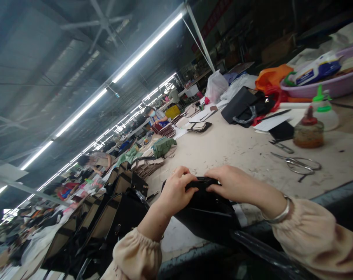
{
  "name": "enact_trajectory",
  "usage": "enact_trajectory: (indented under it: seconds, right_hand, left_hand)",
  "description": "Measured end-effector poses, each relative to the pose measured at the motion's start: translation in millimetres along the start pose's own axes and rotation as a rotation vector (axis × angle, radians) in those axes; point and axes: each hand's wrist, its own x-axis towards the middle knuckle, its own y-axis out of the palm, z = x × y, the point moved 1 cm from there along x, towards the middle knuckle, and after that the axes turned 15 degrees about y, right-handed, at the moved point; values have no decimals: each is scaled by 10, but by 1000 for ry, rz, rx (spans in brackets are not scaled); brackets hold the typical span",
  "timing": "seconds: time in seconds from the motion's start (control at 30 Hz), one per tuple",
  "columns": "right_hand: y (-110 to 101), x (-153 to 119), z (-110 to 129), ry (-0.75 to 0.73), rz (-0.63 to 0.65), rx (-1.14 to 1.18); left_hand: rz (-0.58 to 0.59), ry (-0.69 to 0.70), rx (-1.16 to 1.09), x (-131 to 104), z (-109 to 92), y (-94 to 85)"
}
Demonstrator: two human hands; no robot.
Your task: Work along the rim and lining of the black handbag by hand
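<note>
A black bag [208, 217] lies at the front edge of the worktable, its top edge facing away from me. My left hand [179, 188] pinches that top edge between thumb and fingers. On the same edge, a short way to the right, my right hand [226, 182] grips with bent fingers; a metal bangle circles the wrist. A wrapped dark handle [261, 249] hangs from the bag toward the lower right. The bag's inside is mostly hidden.
Several black bags [106, 217] stand at the left. Scissors [301, 163], a brown glue bottle [309, 130] and a green-capped bottle [325, 112] are at the right, near a purple basin [339, 86]. Another black bag [242, 107] lies farther back. Other people [157, 116] sit beyond.
</note>
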Motion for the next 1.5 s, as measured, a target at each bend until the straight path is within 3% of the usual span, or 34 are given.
enact_trajectory:
  seconds: [0.43, 0.6, 0.73, 0.9, 1.03, 1.27, 1.5]
  right_hand:
    - [66, 65, 31, -20, 51, 79]
    - [124, 101, 21, -45, 50, 201]
    - [166, 127, 23, -52, -80, 336]
    - [257, 146, -36, -262, -277, 294]
    - [327, 121, -102, -323, -366, 249]
    - [336, -39, 12, -296, -446, 93]
    - [408, -89, 82, -347, -519, 132]
  left_hand:
    - [-40, 98, -140, -64, 42, 45]
    - [-31, 3, -235, -90, 53, 81]
    - [-66, -60, -259, -91, 83, 101]
    - [-73, -92, -265, -82, 121, 128]
    - [-88, -94, -264, -95, 123, 136]
    - [-101, -17, -308, -126, 105, 128]
    - [-110, -3, -325, -189, 59, 107]
